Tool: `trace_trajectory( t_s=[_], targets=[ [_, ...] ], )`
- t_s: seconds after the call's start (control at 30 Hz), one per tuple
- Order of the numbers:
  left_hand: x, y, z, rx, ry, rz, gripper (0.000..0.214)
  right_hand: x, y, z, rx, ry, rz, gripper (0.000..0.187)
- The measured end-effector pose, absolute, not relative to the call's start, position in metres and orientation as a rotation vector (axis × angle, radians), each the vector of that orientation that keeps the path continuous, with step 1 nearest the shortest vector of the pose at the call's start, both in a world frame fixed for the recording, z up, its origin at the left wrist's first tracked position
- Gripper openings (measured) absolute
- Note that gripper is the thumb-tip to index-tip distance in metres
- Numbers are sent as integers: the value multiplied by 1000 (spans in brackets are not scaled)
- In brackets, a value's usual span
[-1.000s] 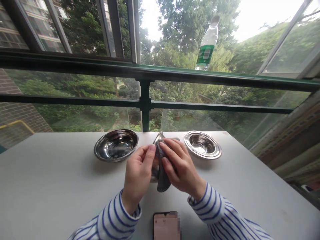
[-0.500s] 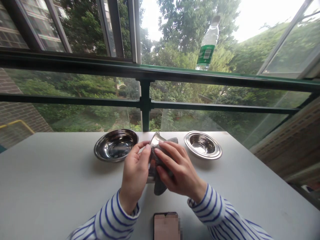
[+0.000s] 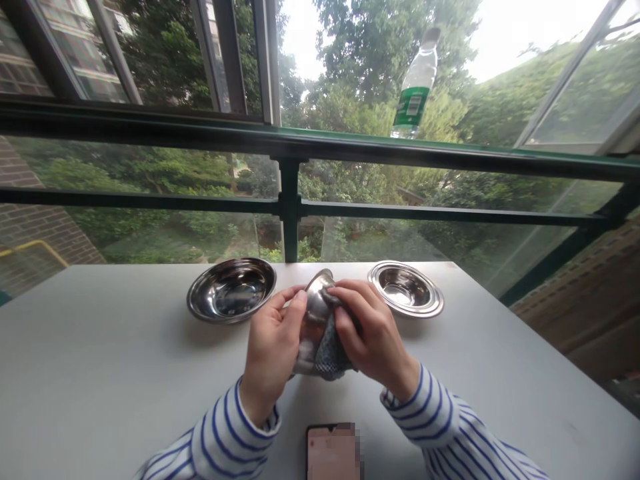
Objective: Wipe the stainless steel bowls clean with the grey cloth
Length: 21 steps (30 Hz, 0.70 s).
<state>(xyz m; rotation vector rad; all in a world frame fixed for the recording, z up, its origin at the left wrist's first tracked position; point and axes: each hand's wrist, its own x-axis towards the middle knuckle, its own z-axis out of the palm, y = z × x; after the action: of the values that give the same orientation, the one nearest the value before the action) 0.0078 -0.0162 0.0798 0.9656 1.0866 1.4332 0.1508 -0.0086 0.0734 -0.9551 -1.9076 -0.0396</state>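
My left hand (image 3: 273,350) grips a small steel bowl (image 3: 314,313) held on edge above the white table (image 3: 100,373). My right hand (image 3: 373,337) presses a grey cloth (image 3: 330,353) against the bowl, fingers curled over it. Both hands meet near the table's middle. A larger steel bowl (image 3: 231,290) rests to the left behind them. A rimmed steel dish (image 3: 405,288) rests to the right.
A phone (image 3: 333,452) lies at the near table edge between my striped sleeves. A plastic water bottle (image 3: 416,87) stands on the green railing (image 3: 150,130) beyond the table. Glass panels and trees lie behind.
The cloth has slid from the bowl's upper side down to its lower part with my right hand. The bowl has turned, showing more of its shiny outer side.
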Motion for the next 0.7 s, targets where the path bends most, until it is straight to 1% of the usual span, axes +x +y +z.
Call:
trace_trajectory(
  t_s=[0.17,0.3,0.5,0.7],
  targets=[
    [8,-20,78,1098,1077,1417,29,158,-4,76,-1128,-1825,36,28],
    [10,-24,76,1215,1094,1397,26,160,-2,79,-1246,-1748,111,19],
    [13,-29,75,1383,1114,1362,28,159,-2,84,-1223,-1658,231,14],
    [12,-33,70,1653,1159,1382,24,158,-4,86,-1222,-1616,232,12]
  ],
)
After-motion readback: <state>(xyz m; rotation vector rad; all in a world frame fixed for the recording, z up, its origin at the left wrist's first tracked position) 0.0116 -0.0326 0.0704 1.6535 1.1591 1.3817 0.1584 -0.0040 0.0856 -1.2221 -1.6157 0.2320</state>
